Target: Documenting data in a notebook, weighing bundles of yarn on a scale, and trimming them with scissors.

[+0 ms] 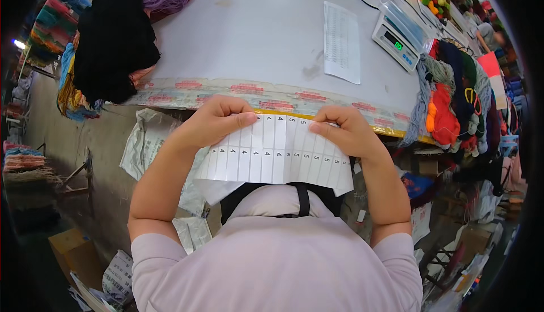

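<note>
We see both hands up at the near edge of the surface [243,45], label sheet [266,156] between them, in front of the torso. Left hand [220,124]: grip closed on the sheet's upper left, thumb on top. Right hand [349,133]: same grip, upper right. We can't tell if the sheet touches the edge. On the surface we note black yarn [116,40] left, paper [341,45] and scale [396,44] right, red yarn [446,118] at the right edge.

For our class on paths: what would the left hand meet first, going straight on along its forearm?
Likely the taped table edge, ahead of the left hand; depth is unclear.
</note>
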A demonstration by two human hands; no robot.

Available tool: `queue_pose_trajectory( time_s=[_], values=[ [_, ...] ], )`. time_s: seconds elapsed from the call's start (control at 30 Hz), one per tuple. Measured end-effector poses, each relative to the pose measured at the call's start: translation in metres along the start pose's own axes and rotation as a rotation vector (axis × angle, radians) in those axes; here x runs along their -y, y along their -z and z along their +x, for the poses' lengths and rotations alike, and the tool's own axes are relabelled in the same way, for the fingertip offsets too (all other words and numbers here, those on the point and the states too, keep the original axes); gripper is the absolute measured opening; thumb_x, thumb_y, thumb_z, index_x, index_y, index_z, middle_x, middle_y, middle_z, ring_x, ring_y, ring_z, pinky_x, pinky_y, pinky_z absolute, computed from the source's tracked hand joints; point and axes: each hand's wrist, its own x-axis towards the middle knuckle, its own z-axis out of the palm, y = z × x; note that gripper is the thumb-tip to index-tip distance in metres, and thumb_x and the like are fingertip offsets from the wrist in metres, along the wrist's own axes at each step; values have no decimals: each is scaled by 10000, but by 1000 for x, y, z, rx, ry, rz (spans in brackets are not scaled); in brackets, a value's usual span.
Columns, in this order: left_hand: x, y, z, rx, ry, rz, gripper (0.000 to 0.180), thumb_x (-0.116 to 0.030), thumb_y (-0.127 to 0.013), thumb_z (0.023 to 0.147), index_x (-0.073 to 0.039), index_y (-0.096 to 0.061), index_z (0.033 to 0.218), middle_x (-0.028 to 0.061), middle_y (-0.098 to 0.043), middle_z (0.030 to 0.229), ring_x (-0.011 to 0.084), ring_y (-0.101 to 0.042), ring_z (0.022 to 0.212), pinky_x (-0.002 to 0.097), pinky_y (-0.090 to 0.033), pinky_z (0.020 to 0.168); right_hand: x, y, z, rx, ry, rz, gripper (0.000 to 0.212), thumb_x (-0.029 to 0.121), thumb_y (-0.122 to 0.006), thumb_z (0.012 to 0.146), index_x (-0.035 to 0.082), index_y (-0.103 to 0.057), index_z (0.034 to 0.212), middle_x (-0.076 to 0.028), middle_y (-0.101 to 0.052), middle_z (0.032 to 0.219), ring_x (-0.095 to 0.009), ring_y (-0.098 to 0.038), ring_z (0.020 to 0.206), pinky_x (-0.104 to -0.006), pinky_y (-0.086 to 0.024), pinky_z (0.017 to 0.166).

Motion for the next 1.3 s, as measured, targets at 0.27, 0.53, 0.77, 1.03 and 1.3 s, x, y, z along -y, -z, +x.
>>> queue_pose_trajectory(
  time_s=[0.27, 0.53, 0.77, 1.03, 1.3],
  values=[
    [38, 26, 7, -381, -4, 124, 176, -191, -627, 895, -27, -656, 836, -68, -561, 703, 20, -463, 620, 217, -374, 539, -43, 43, -37, -308, -184, 41, 145, 138, -649, 882, 7, -631, 823, 35, -560, 688, -39, -463, 639, -234, -382, 567],
    [73, 25, 9, -291, 93, -227, 177, -196, -618, 928, -31, -666, 889, -26, -632, 738, 29, -543, 612, 199, -430, 557, -91, 131, -97, -504, -444, -248, 213, 220, -649, 875, 8, -649, 857, -51, -633, 721, -109, -573, 626, -279, -452, 569],
    [67, -31, 52, -374, 48, -425, 181, -173, -579, 948, -14, -654, 905, 3, -645, 798, 62, -567, 687, 217, -453, 625, -124, 207, -35, -350, -193, -1042, 276, 327, -709, 799, 73, -679, 904, -117, -655, 839, -295, -622, 859, -406, -470, 771],
    [54, -57, 81, -500, 12, -496, 158, -180, -558, 963, -41, -622, 920, -11, -627, 810, 53, -561, 722, 212, -450, 643, -183, 185, -34, -725, 35, -1163, 326, 299, -649, 838, 92, -661, 1089, -74, -617, 1074, -267, -527, 1088, -434, -361, 955],
    [46, -85, 122, -322, -1, -328, 195, -206, -560, 966, -29, -636, 935, -35, -605, 810, 34, -502, 712, 198, -405, 628, -176, 161, -61, -736, -65, -1212, 396, 311, -662, 820, 61, -640, 1126, -104, -604, 1058, -285, -540, 1040, -419, -379, 941]
  ],
)
